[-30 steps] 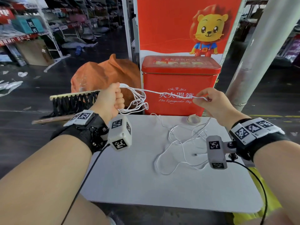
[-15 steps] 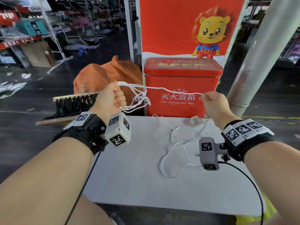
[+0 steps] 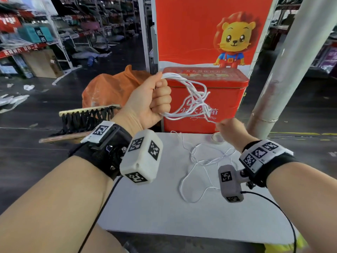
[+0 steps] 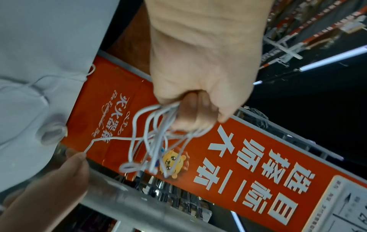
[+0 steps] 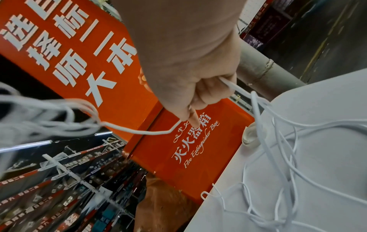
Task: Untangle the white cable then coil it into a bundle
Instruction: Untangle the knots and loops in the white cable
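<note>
A red fire-extinguisher box (image 3: 206, 99) stands behind the white table (image 3: 164, 207), beside a grey pillar (image 3: 291, 61)

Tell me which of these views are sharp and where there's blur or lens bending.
Head view: mostly sharp, white cable crisp, pole leaning from wide-angle distortion. Left wrist view: right hand blurred. Right wrist view: coils at left edge smeared, left hand unseen there.

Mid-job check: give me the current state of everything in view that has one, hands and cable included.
left hand: fist closed round several cable loops, raised above the table
right hand: pinching a single strand, low by the box front
white cable: partly looped in the left grip, the rest loose and tangled on the table
red fire extinguisher box: lid closed
tape roll: lying flat on the table
table: carries the loose cable
</note>
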A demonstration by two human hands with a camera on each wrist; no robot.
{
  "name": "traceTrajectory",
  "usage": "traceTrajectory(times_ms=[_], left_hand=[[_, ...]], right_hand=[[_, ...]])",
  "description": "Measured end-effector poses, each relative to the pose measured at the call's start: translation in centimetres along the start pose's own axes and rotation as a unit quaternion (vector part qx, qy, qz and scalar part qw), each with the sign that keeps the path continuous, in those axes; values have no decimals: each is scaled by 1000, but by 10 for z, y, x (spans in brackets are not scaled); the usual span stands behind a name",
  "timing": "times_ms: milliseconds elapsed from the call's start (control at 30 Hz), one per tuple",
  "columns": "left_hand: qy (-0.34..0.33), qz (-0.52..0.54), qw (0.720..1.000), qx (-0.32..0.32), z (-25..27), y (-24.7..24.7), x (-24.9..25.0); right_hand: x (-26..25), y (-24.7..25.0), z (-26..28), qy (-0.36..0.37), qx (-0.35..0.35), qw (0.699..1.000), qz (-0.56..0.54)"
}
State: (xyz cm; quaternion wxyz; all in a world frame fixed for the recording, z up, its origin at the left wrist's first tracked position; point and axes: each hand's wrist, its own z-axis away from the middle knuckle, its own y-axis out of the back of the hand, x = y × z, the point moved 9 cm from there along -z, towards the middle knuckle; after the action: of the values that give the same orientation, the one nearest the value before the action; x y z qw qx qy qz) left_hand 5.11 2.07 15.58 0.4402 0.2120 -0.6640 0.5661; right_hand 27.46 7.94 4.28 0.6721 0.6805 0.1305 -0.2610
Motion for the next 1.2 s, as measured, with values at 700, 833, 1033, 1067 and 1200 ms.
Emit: traceTrajectory(times_ms=[700,833,1033,1067,1200], left_hand=[[-30,-40,964,262,-6,70,-14],[17,-50,968,244,-11,59,-30],[97,-181,951,232,-5,45,-51],[114,-197,949,219,-3,40,-55],[177,-240,942,152,0,24,-70]], right_hand=[[-122,-4,81,325,-114,909,235],[-132,-4,96,360,-189,902,147],[-157,1,119,434,-175,878,98],[-159,0,121,441,-175,876,87],[-160,0,121,449,-151,875,97]])
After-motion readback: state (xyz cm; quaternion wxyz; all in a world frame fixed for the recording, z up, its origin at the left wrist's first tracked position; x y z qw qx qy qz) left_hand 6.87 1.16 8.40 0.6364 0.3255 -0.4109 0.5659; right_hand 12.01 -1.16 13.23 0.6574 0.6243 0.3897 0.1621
